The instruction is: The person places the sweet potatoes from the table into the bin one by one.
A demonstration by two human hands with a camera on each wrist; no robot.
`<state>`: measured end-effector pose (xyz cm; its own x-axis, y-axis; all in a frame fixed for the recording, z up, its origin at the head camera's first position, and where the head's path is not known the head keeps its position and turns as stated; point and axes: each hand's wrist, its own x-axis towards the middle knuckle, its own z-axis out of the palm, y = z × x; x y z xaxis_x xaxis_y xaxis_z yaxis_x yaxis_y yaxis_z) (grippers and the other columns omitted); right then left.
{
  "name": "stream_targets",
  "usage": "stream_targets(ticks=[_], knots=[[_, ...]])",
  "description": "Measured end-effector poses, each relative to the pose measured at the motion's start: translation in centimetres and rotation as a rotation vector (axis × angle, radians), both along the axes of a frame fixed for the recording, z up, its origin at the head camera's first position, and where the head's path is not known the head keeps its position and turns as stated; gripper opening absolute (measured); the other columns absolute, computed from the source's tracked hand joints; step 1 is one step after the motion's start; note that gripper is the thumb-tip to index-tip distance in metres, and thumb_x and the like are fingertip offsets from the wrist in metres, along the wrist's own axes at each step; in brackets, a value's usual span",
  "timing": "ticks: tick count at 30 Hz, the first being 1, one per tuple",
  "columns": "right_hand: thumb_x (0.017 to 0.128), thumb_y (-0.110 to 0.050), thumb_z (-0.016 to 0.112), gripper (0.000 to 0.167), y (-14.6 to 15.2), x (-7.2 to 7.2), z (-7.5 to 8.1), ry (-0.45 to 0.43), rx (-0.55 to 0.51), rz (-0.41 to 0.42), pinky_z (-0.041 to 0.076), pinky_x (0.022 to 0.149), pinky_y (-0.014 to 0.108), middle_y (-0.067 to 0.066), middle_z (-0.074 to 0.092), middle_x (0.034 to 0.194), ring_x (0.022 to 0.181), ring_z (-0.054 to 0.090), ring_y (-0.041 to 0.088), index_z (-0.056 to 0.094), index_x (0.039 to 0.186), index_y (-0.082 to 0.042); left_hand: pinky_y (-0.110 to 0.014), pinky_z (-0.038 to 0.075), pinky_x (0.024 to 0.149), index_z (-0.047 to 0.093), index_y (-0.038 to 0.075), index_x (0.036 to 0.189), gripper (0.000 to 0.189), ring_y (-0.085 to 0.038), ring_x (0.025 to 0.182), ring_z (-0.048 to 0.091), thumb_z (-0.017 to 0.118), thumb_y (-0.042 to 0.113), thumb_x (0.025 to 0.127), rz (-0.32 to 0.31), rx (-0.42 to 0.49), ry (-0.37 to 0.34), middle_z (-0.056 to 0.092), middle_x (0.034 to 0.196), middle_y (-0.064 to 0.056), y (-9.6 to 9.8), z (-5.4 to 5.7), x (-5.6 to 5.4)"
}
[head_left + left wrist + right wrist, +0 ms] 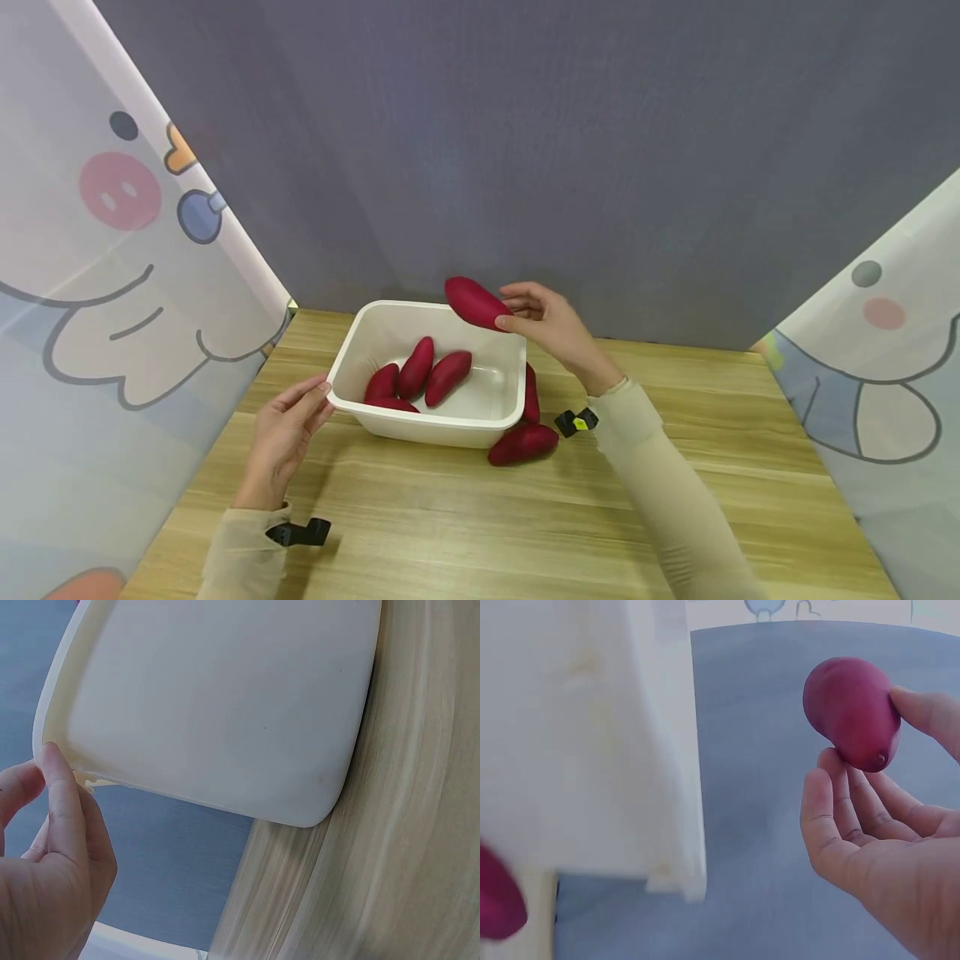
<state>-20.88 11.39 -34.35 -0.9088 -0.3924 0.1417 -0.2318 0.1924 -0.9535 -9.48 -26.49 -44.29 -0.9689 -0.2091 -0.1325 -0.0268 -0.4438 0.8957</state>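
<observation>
Four red sweet potatoes (pixel 448 377) lie inside the white box (pixel 420 427), bunched toward its L side; 1 of them is partly hidden behind the near rim. A 5th, the held sweet potato (pixel 474 303), is up in the air near the box's far R corner, pinched btwn thumb and fingers of the R hand (pixel 551 329); R wrist view shows it apart from the box wall. L hand (pixel 285 429) has its fingers closed on the rim at the near L corner. Approx. status, by count: 4 in, 1 in hand, 2 out, so prob. a bit past midway if inside counts as done. Those left on the tabletop (pixel 420 525): the near sweet potato (pixel 523 445) by the near R corner, and the side sweet potato (pixel 532 396) along the R wall, partly hidden; can't tell if either touches the box.
</observation>
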Motion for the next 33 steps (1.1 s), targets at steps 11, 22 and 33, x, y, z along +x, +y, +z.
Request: stream_targets(ticks=[11,22,33], knots=[[0.090,-0.013,0.077,0.047,-7.1,-2.8,0.8,-0.010,0.070,0.134,0.057,0.089,0.032,0.009,0.066,0.119,0.105,0.062,0.026,0.059,0.132,-0.003,-0.022,0.058,0.083,0.079,0.007,0.104,0.015,-0.011,0.084,0.069,0.069,0.000,0.094,0.000,-0.006,0.004,0.070,0.103,-0.005,0.0,0.1,0.0],[0.089,-0.009,0.076,0.044,-10.2,-3.9,-2.0,-0.101,0.101,0.167,0.059,0.084,0.029,0.014,0.066,0.118,0.101,0.066,0.024,0.060,0.129,0.001,-0.022,0.059,0.082,0.079,0.010,0.100,0.014,-0.011,0.084,0.069,0.070,0.002,0.094,-0.007,-0.026,-0.012,0.070,0.102,-0.001,0.6,0.0,0.1],[0.089,-0.009,0.073,0.046,-10.1,-3.7,-3.7,-0.258,0.111,0.209,0.061,0.085,0.038,0.016,0.066,0.117,0.104,0.065,0.029,0.057,0.131,0.004,-0.022,0.059,0.083,0.079,0.009,0.102,0.013,-0.011,0.084,0.069,0.071,0.004,0.094,-0.009,-0.033,-0.018,0.070,0.101,-0.004,1.0,0.0,-0.1]])
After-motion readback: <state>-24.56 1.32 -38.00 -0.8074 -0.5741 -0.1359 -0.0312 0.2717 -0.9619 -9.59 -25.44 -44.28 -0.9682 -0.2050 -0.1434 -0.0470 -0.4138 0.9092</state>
